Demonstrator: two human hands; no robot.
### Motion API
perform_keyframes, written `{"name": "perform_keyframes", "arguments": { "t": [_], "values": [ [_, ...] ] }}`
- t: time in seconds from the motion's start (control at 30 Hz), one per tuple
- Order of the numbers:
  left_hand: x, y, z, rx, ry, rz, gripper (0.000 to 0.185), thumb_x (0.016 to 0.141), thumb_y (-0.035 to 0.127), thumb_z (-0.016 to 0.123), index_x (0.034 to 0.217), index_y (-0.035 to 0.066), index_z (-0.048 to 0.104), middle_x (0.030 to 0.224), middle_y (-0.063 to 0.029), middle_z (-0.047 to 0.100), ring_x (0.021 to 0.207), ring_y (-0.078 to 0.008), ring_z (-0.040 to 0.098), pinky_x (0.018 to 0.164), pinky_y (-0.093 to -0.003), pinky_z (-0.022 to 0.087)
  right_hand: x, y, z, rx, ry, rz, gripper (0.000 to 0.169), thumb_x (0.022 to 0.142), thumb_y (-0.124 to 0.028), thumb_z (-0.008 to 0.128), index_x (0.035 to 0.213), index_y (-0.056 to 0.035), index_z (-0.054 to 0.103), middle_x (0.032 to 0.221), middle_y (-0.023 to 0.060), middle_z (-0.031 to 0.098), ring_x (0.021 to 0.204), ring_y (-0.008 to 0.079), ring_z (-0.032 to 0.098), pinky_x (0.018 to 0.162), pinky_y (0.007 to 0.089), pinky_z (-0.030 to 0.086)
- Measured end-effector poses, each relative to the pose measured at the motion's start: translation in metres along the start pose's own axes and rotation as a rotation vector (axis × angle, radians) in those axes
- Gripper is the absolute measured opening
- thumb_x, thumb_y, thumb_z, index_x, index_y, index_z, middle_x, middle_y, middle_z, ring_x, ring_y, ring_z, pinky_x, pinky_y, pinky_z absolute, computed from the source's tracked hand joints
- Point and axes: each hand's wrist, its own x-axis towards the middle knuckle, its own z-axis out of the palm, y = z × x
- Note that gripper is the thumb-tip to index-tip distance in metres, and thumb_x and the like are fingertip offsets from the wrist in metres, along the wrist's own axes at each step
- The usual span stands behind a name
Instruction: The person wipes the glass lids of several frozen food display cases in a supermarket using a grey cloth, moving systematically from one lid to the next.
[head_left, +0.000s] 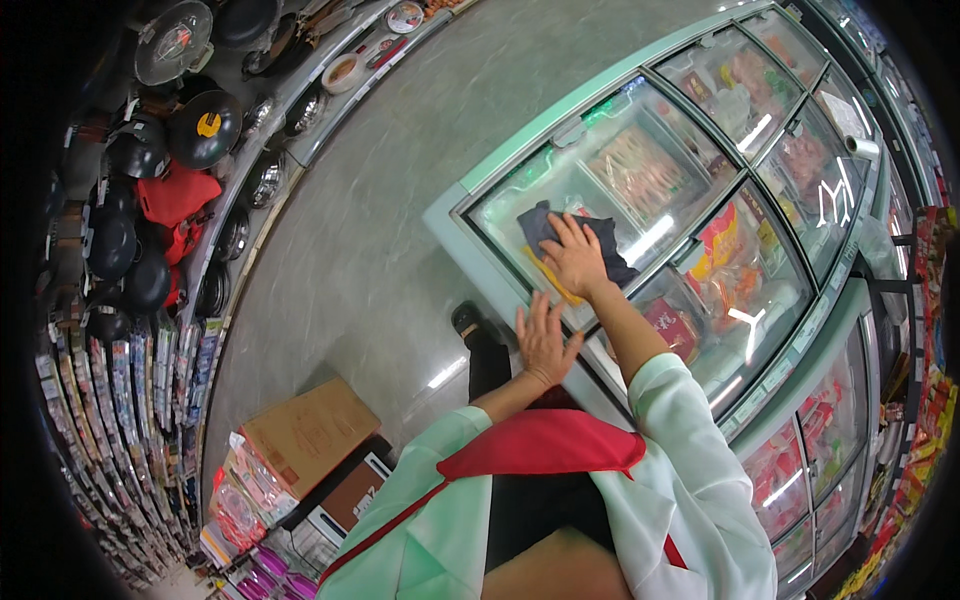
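Note:
My right hand (576, 259) lies palm down on a dark grey cloth (536, 221), holding it against the glass lid (517, 187) of a chest freezer. A yellow cloth edge (551, 274) shows beside the grey one, nearer to me. Its link to the grey cloth is hidden. My left hand (546, 345) rests with fingers spread at the near rim of the freezer (469, 232) and holds nothing. Beneath the glass sit packaged foods, among them a tray of pale meat (637, 169) and a red pack (667, 326).
A second freezer (814, 442) stands to the right. Across the grey floor (337, 225), shelves bear several woks (204, 129) and steel bowls (268, 180). A cardboard box (311, 431) sits at lower left, near hanging small goods (135, 397). A plastic roll (862, 148) lies on the freezer's far side.

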Motion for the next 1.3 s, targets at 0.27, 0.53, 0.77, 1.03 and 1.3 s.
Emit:
{"name": "perform_keyframes", "arguments": {
  "t": [0.27, 0.53, 0.77, 1.03, 1.3],
  "values": [
    [-0.007, -0.102, -0.088, -0.18, -0.155, 0.188, 0.049, 0.087, 0.024, 0.064, 0.128, 0.001, 0.05, 0.142, -0.022, 0.039, 0.136, -0.046, 0.031, 0.111, -0.0565, 0.026, 0.123, -0.037, 0.036, -0.079, 0.125, 0.206, 0.04, 0.092, -0.044, 0.053, 0.126, -0.0226, 0.06, 0.157, 0.0158, 0.024, 0.147, 0.0347, 0.017, 0.114, 0.0569, 0.018],
    [0.016, -0.248, -0.161, -0.081, -0.168, -0.03, 0.04, 0.096, 0.025, 0.054, 0.125, -0.001, 0.051, 0.134, -0.0228, 0.044, 0.133, -0.0484, 0.033, 0.11, -0.0559, 0.026, 0.078, -0.077, 0.03, 0.135, -0.041, -0.146, 0.027, 0.094, -0.032, 0.053, 0.112, -0.0205, 0.069, 0.148, 0.0071, 0.042, 0.142, 0.0266, 0.031, 0.113, 0.0523, 0.024],
    [0.07, -0.281, -0.172, -0.178, -0.18, -0.017, 0.033, 0.094, 0.023, 0.057, 0.117, -0.001, 0.058, 0.132, -0.0199, 0.048, 0.133, -0.0479, 0.035, 0.108, -0.0557, 0.03, 0.116, -0.039, 0.022, -0.088, 0.389, 0.389, 0.022, 0.088, -0.029, 0.06, 0.105, -0.0192, 0.069, 0.145, 0.0063, 0.045, 0.138, 0.0261, 0.037, 0.11, 0.0503, 0.03],
    [0.151, -0.368, -0.223, -0.102, -0.322, 0.063, 0.03, 0.094, 0.022, 0.058, 0.112, -0.002, 0.06, 0.128, -0.0235, 0.052, 0.125, -0.0444, 0.045, 0.105, -0.0497, 0.036, 0.174, 0.078, -0.007, -0.234, 0.609, 0.835, 0.025, 0.091, -0.032, 0.057, 0.108, -0.0168, 0.067, 0.144, 0.0041, 0.047, 0.138, 0.0234, 0.038, 0.108, 0.0492, 0.031],
    [0.28, -0.419, -0.236, -0.058, -0.506, 0.207, 0.026, 0.094, 0.021, 0.059, 0.109, 0.0, 0.061, 0.125, -0.0252, 0.053, 0.116, -0.0421, 0.052, 0.099, -0.0475, 0.042, 0.243, 0.141, -0.039, -0.07, 0.431, 0.892, 0.027, 0.092, -0.033, 0.054, 0.103, -0.0134, 0.069, 0.15, 0.0057, 0.04, 0.142, 0.028, 0.031, 0.11, 0.0568, 0.026]
  ]
}}
